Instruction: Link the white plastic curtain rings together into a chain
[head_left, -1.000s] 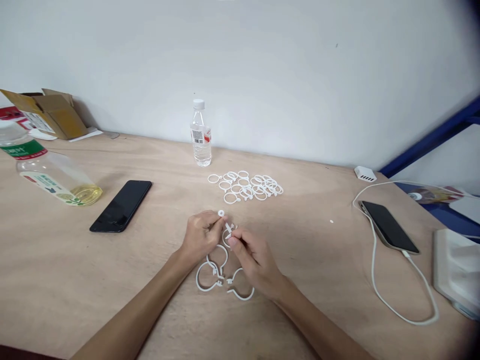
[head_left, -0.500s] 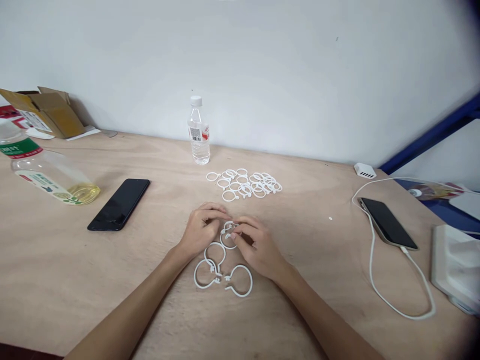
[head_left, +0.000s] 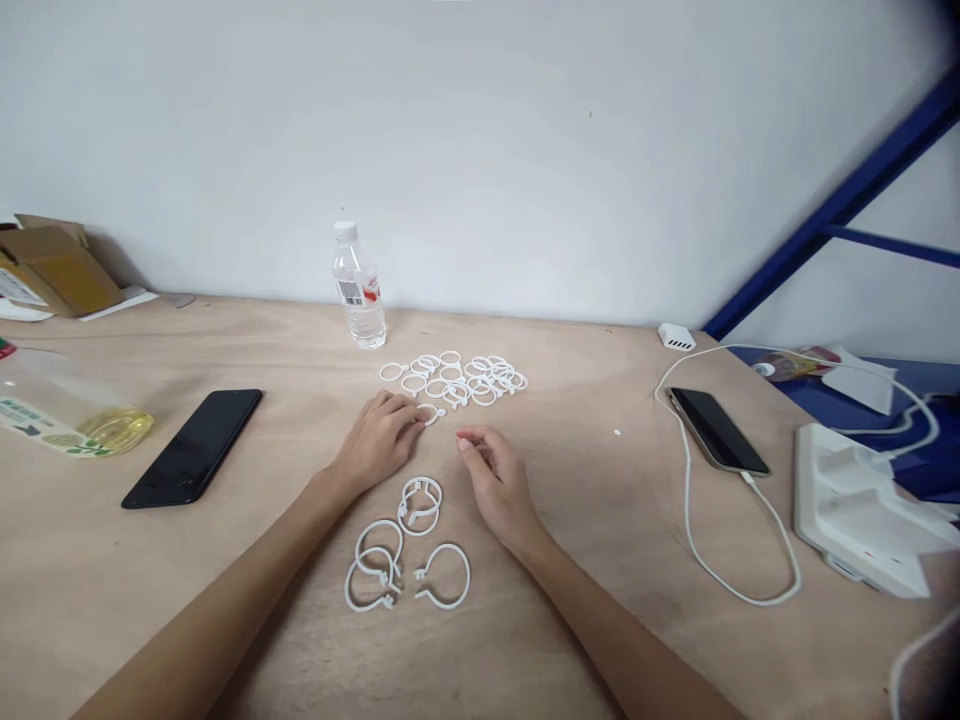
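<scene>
My left hand (head_left: 381,437) is at the near-left edge of a pile of white plastic rings (head_left: 484,378). Its thumb and fingers close on the edge of one white plastic ring (head_left: 433,414). To the right, my right hand (head_left: 499,485) hovers low over the table, fingers curled and thumb tip against the index finger, with nothing visible between them. Between my forearms lie several opened rings with small clasps: an overlapping pair (head_left: 420,507), another overlapping pair (head_left: 379,545) and a single ring (head_left: 463,575) with its gap facing left.
A water bottle (head_left: 361,305) stands behind the pile. On the left are a black phone (head_left: 195,445), a bottle of yellow liquid (head_left: 82,410) and a cardboard box (head_left: 64,270). To the right lie a phone (head_left: 716,430) on a white cable (head_left: 688,500) and a white device (head_left: 855,520).
My hands have drawn apart, leaving an opened ring overlapping another on the table. My left hand has gone forward to the pile and taken a ring. The view has turned right.
</scene>
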